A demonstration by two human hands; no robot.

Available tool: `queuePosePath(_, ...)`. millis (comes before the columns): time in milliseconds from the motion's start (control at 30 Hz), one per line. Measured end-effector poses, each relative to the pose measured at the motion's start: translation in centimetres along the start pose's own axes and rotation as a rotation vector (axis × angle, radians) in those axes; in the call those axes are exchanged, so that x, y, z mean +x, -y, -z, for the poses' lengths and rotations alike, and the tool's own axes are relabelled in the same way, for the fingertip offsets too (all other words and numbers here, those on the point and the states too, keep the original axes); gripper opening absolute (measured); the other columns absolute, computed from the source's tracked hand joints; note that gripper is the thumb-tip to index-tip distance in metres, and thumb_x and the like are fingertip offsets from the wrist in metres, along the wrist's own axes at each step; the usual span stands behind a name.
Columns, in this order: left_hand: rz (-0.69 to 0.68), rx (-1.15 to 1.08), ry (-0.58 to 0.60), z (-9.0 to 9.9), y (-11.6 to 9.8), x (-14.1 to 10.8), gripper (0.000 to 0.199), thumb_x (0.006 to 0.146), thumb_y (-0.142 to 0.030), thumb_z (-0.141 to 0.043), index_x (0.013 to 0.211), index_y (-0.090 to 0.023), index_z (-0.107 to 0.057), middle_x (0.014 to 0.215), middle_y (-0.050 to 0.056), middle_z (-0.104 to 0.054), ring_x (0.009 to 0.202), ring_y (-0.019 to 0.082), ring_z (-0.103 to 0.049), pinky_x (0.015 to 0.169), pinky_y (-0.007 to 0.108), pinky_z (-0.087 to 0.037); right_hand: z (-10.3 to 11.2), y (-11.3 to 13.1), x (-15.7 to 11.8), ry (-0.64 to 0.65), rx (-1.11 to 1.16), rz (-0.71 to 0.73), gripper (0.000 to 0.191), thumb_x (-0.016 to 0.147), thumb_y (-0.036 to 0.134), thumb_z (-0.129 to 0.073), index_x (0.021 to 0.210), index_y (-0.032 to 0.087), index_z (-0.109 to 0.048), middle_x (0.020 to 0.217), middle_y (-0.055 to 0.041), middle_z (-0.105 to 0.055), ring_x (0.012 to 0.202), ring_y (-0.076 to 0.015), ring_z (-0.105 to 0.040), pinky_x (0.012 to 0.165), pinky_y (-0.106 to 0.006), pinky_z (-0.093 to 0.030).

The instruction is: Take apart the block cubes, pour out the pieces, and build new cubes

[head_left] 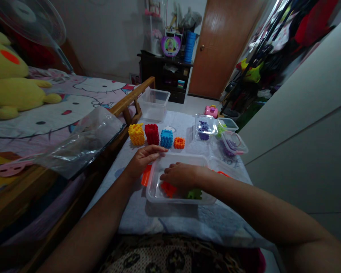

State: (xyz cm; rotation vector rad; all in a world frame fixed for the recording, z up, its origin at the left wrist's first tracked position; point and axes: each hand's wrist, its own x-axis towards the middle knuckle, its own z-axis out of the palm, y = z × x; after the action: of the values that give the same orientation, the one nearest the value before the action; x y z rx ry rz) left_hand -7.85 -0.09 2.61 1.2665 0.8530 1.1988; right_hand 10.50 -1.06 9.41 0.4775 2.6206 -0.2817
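Observation:
A clear plastic bin (180,202) with a pale rim stands in front of me, with orange interlocking pieces (168,189) and a green piece (194,194) lying inside. My left hand (144,158) is at the bin's far left corner, fingers stretched out over the rim, and nothing shows in them. Inside the bin, my right hand (183,174) reaches over the orange pieces, fingers apart and bent downward; its palm side is hidden. Behind the bin stand block stacks in yellow (136,134), red (152,134), blue (166,138) and orange (179,143).
Clear boxes with dark blue pieces (204,129), green pieces (221,129) and purple pieces (230,147) stand at the table's right. A taller clear tub (154,104) is at the back left. A wooden bed rail (130,99) borders the left side; a white cabinet (307,132) the right.

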Motion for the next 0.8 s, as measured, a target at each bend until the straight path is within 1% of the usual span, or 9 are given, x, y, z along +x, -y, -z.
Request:
queuePosePath(67, 0.003, -0.009, -0.001, 0.0, 0.0, 0.0, 0.022, 0.078, -0.030, -0.074, 0.097, -0.021, -0.079, 0.105, 0.007, -0.076, 0.092, 0.021, -0.068, 0.089, 0.033, -0.050, 0.7, -0.5, 0.2, 0.014, 0.077, 0.013, 0.049, 0.086, 0.028, -0.065, 0.133, 0.013, -0.057, 0.118, -0.0161, -0.068, 0.101, -0.0261, -0.065, 0.083, -0.038, -0.049)
queuePosePath(167, 0.004, -0.016, -0.008, 0.0, 0.0, 0.0, 0.022, 0.077, -0.031, -0.074, 0.096, -0.021, -0.079, 0.105, 0.007, -0.076, 0.092, 0.021, -0.068, 0.088, 0.033, -0.050, 0.9, -0.9, 1.0, -0.001, 0.175, 0.054, 0.040, 0.093, 0.026, -0.055, 0.131, 0.016, -0.061, 0.113, -0.0121, -0.071, 0.094, -0.0209, -0.066, 0.082, -0.033, -0.047)
queuePosePath(300, 0.017, -0.028, -0.011, -0.1, -0.2, 0.0, 0.021, 0.077, -0.030, -0.074, 0.096, -0.022, -0.079, 0.105, 0.006, -0.077, 0.092, 0.020, -0.068, 0.087, 0.031, -0.050, 0.2, -0.8, 1.9, 0.055, 0.138, 0.122, 0.026, 0.092, 0.023, -0.054, 0.112, 0.017, -0.071, 0.099, -0.0088, -0.073, 0.082, -0.0175, -0.063, 0.073, -0.031, -0.045)
queuePosePath(400, 0.019, -0.038, -0.012, -0.2, -0.2, -0.1, 0.021, 0.076, -0.030, -0.075, 0.095, -0.022, -0.079, 0.104, 0.006, -0.077, 0.092, 0.020, -0.068, 0.087, 0.031, -0.050, -0.1, -0.9, 1.8, 0.080, 0.101, 0.152, 0.017, 0.089, 0.016, -0.057, 0.093, 0.018, -0.074, 0.090, -0.0056, -0.071, 0.077, -0.0154, -0.059, 0.073, -0.030, -0.043)
queuePosePath(533, 0.020, -0.046, -0.012, -0.2, -0.2, -0.1, 0.020, 0.076, -0.029, -0.075, 0.094, -0.022, -0.079, 0.105, 0.006, -0.076, 0.092, 0.019, -0.068, 0.087, 0.030, -0.050, -0.4, -1.1, 1.5, 0.128, 0.148, 0.197, 0.010, 0.085, 0.015, -0.063, 0.084, 0.017, -0.073, 0.080, -0.0024, -0.068, 0.073, -0.0143, -0.055, 0.073, -0.030, -0.040)
queuePosePath(600, 0.017, -0.041, -0.006, -0.2, -0.2, -0.1, 0.020, 0.077, -0.029, -0.074, 0.095, -0.022, -0.079, 0.105, 0.005, -0.076, 0.091, 0.019, -0.068, 0.087, 0.029, -0.050, -0.7, -1.2, 1.5, 0.137, 0.178, 0.172, 0.010, 0.085, 0.015, -0.062, 0.087, 0.017, -0.072, 0.081, -0.0027, -0.067, 0.072, -0.0141, -0.054, 0.071, -0.030, -0.039)
queuePosePath(633, 0.014, -0.036, -0.005, -0.2, -0.3, 0.0, 0.020, 0.077, -0.029, -0.074, 0.095, -0.022, -0.079, 0.105, 0.006, -0.076, 0.091, 0.019, -0.067, 0.087, 0.029, -0.050, -0.8, -1.2, 1.4, 0.129, 0.194, 0.148, 0.012, 0.085, 0.015, -0.062, 0.091, 0.017, -0.072, 0.084, -0.0031, -0.067, 0.072, -0.0143, -0.055, 0.070, -0.030, -0.039)
queuePosePath(733, 0.010, -0.019, -0.014, -0.2, -0.3, 0.0, 0.020, 0.076, -0.029, -0.074, 0.095, -0.021, -0.079, 0.105, 0.006, -0.076, 0.092, 0.020, -0.067, 0.087, 0.031, -0.050, -1.2, -1.1, 1.4, 0.080, 0.242, 0.089, 0.028, 0.084, 0.018, -0.065, 0.111, 0.018, -0.068, 0.093, -0.0048, -0.069, 0.077, -0.0157, -0.057, 0.069, -0.029, -0.039)
queuePosePath(800, 0.014, -0.013, -0.020, -0.2, -0.3, 0.0, 0.021, 0.076, -0.029, -0.074, 0.094, -0.021, -0.079, 0.105, 0.007, -0.076, 0.092, 0.021, -0.067, 0.087, 0.032, -0.050, -1.3, -1.2, 1.4, 0.073, 0.261, 0.095, 0.034, 0.083, 0.019, -0.066, 0.117, 0.018, -0.065, 0.099, -0.0050, -0.070, 0.080, -0.0161, -0.058, 0.070, -0.029, -0.040)
